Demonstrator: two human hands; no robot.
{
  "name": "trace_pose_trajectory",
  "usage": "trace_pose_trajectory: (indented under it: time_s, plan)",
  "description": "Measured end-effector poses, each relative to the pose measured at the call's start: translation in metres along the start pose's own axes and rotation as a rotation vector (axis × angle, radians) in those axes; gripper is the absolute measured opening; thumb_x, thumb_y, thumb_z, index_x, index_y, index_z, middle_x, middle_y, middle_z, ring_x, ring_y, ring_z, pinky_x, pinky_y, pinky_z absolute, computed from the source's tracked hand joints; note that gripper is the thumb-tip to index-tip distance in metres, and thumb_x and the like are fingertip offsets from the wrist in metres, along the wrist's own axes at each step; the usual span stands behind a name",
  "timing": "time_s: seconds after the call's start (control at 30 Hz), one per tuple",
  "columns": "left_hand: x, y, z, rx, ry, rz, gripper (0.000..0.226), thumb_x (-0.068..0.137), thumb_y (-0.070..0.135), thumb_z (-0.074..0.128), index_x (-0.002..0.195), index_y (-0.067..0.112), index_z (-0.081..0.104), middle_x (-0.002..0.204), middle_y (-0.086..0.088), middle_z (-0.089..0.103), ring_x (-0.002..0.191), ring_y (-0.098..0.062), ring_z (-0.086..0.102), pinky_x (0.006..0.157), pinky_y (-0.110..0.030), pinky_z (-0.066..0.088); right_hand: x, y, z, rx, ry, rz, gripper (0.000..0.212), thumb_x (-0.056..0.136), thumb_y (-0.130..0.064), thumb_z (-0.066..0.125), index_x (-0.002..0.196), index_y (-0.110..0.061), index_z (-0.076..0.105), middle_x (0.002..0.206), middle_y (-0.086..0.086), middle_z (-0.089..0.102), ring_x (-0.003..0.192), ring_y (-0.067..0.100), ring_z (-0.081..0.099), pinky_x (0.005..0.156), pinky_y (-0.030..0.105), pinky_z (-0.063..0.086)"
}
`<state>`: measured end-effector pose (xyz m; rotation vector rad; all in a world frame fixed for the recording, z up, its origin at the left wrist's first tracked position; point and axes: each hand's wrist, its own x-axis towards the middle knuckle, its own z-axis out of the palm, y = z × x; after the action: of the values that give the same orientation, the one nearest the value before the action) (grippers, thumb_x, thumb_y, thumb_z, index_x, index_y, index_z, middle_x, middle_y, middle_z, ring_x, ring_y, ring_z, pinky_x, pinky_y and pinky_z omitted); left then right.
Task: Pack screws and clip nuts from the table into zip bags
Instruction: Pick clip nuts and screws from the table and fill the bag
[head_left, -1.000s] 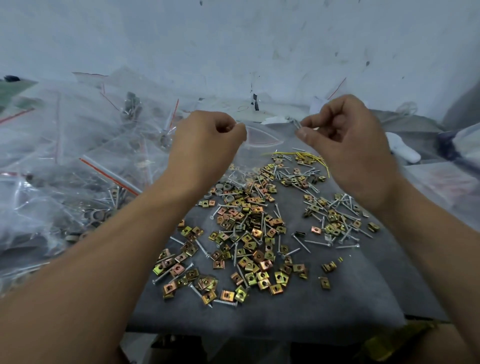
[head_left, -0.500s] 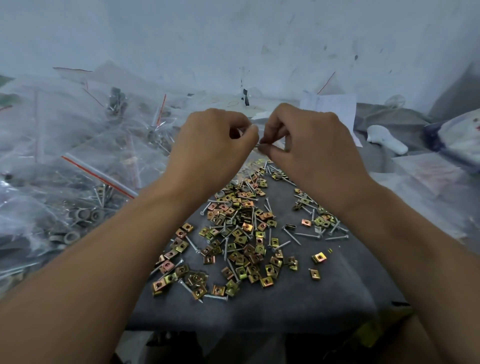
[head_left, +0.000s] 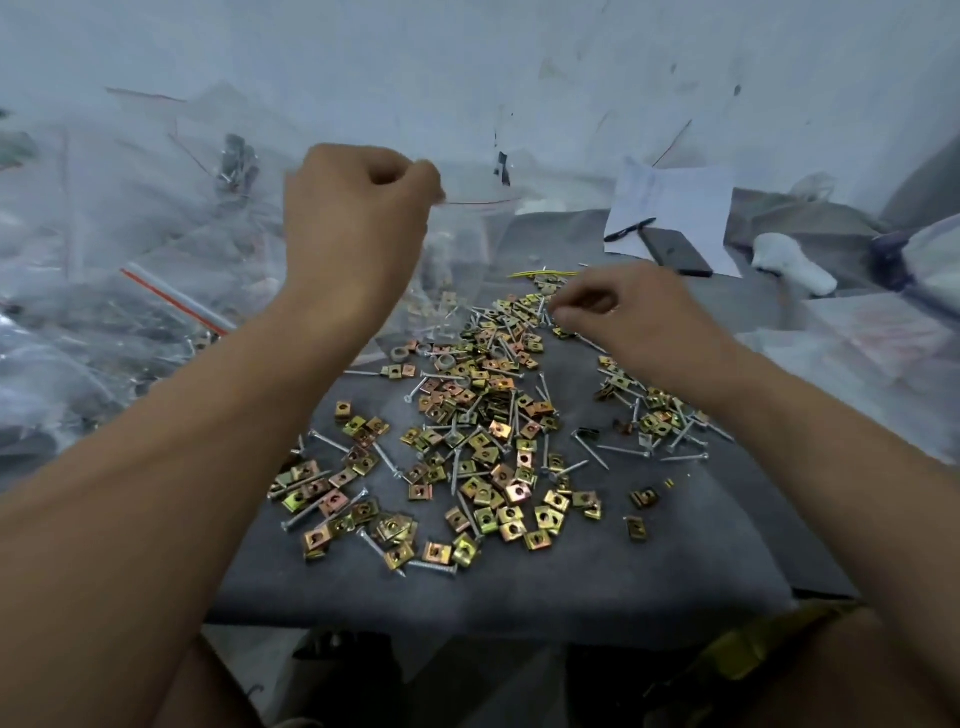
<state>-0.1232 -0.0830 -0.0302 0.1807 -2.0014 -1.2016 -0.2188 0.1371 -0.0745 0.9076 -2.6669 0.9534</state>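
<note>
The left hand (head_left: 358, 228) pinches the red-striped top edge of a clear plastic zip bag (head_left: 470, 244), hanging above the dark grey surface (head_left: 519, 587). The right hand (head_left: 618, 312), fingers curled, pinches among brass-coloured square clip nuts (head_left: 488, 457) and silver screws (head_left: 621, 451). The white paper (head_left: 675, 208) carries no legible writing.

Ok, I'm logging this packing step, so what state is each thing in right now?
Left hand: raised, pinching the bag's rim.
Clear red-striped zip bag: held up, hanging, mouth state unclear.
Right hand: lowered onto the pile, fingers curled; what it grips is hidden.
Brass-coloured clip nuts: loose, scattered.
Silver screws: loose among them.
Dark phone: lying flat on paper.
</note>
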Motion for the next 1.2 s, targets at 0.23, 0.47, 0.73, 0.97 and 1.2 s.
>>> trace_pose_trajectory:
  time_s: [0.23,0.47,0.73,0.97,1.2]
  plan:
    - [0.002,-0.003,-0.001,-0.095,0.017,-0.077,0.024,0.089,0.023,0.061,0.078,0.018,0.082,0.061,-0.008,0.062,0.054,-0.022,0.05,0.051,-0.027,0.035,0.007,0.007,0.036,-0.186,-0.086,0.023,0.022,0.088,-0.019,0.08,0.108,-0.028,0.077,0.093,-0.009,0.069,0.077,0.001,0.055,0.063,0.001,0.032]
    - [-0.001,-0.006,0.0,-0.078,-0.018,-0.1,0.023,0.09,0.022,0.063,0.079,0.014,0.082,0.063,-0.016,0.062,0.055,-0.021,0.05,0.049,-0.023,0.036,0.005,0.01,0.042,-0.117,0.001,0.082,0.021,0.09,-0.022,0.079,0.109,-0.021,0.073,0.105,-0.006,0.068,0.095,0.011,0.06,0.082,0.023,0.042]
    - [-0.002,-0.006,0.001,-0.07,-0.063,-0.111,0.024,0.093,0.022,0.062,0.08,0.017,0.082,0.061,-0.004,0.064,0.051,-0.017,0.053,0.046,-0.021,0.039,0.01,0.013,0.038,-0.18,-0.043,0.066,0.009,0.09,-0.031,0.079,0.093,-0.027,0.072,0.091,-0.012,0.063,0.083,0.004,0.054,0.063,0.012,0.034]
    - [0.001,-0.007,0.001,-0.083,-0.061,-0.139,0.024,0.093,0.022,0.063,0.08,0.018,0.083,0.061,-0.003,0.064,0.05,-0.015,0.054,0.046,-0.02,0.039,0.009,0.012,0.037,-0.229,-0.049,0.0,0.003,0.097,-0.025,0.07,0.097,-0.024,0.067,0.094,-0.008,0.065,0.089,0.012,0.059,0.068,0.019,0.038]
    - [0.001,-0.008,0.0,-0.086,-0.055,-0.144,0.024,0.091,0.021,0.063,0.078,0.018,0.083,0.061,-0.002,0.064,0.049,-0.015,0.054,0.046,-0.019,0.039,0.008,0.014,0.029,-0.036,-0.027,0.136,0.011,0.094,-0.021,0.074,0.105,-0.02,0.073,0.1,-0.004,0.071,0.095,0.014,0.066,0.087,0.034,0.054]
